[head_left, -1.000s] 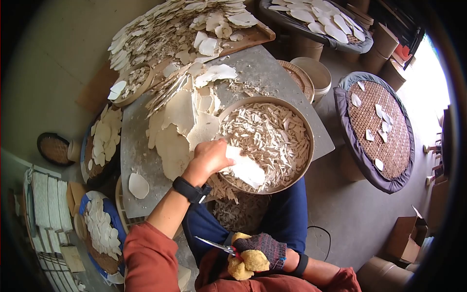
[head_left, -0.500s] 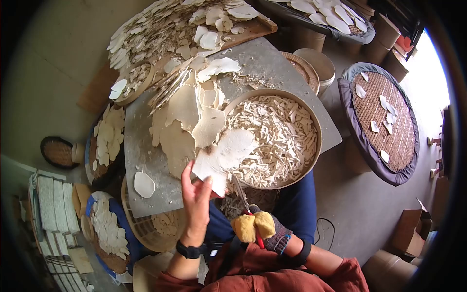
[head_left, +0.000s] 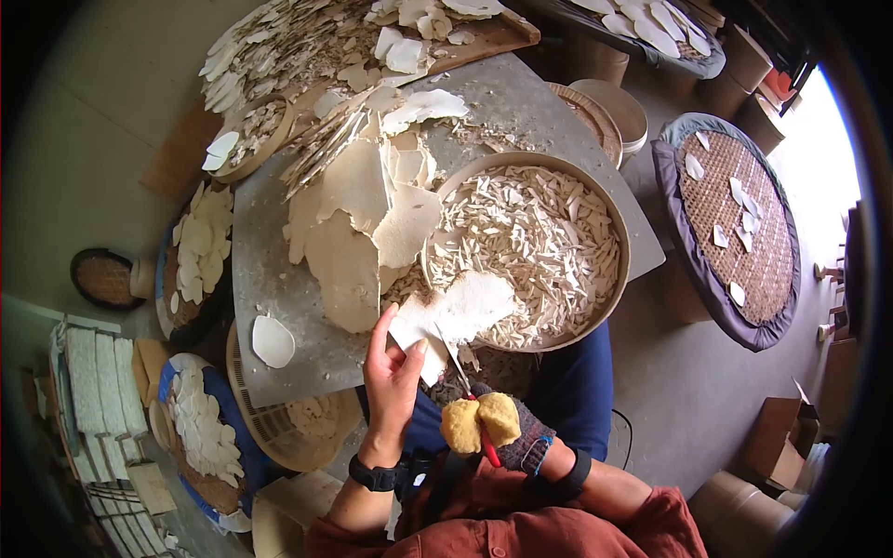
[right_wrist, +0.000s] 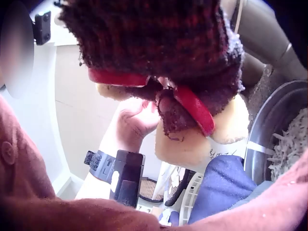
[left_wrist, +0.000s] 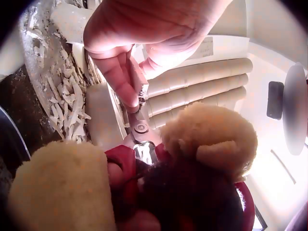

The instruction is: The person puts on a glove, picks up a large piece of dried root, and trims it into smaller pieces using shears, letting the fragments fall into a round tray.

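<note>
My bare left hand (head_left: 391,386) pinches a flat, pale, irregular sheet (head_left: 479,302) between thumb and fingers, over the near edge of a round pan (head_left: 625,256) full of pale cut strips. In a dark knitted glove, my right hand (head_left: 530,432) grips red-handled scissors (left_wrist: 140,127) whose fingers are padded with yellow foam (head_left: 500,418). The scissor blades overlap the sheet's near edge in the head view. Close by in the left wrist view, the left fingers (left_wrist: 118,84) hold the sheet edge-on at the blades. Glove and padding hide part of the handles.
Stacked larger sheets (head_left: 344,265) lie on the grey table (head_left: 279,205) left of the pan, with a wooden board (head_left: 498,46) of flakes behind. One pale oval piece (head_left: 273,341) sits near the table's left edge. A cloth-rimmed woven tray (head_left: 721,279) stands at right.
The left hand has drawn back from the pan, bringing the pale sheet nearer the body. The right hand has risen from the lap, and its scissors now meet the sheet's edge.
</note>
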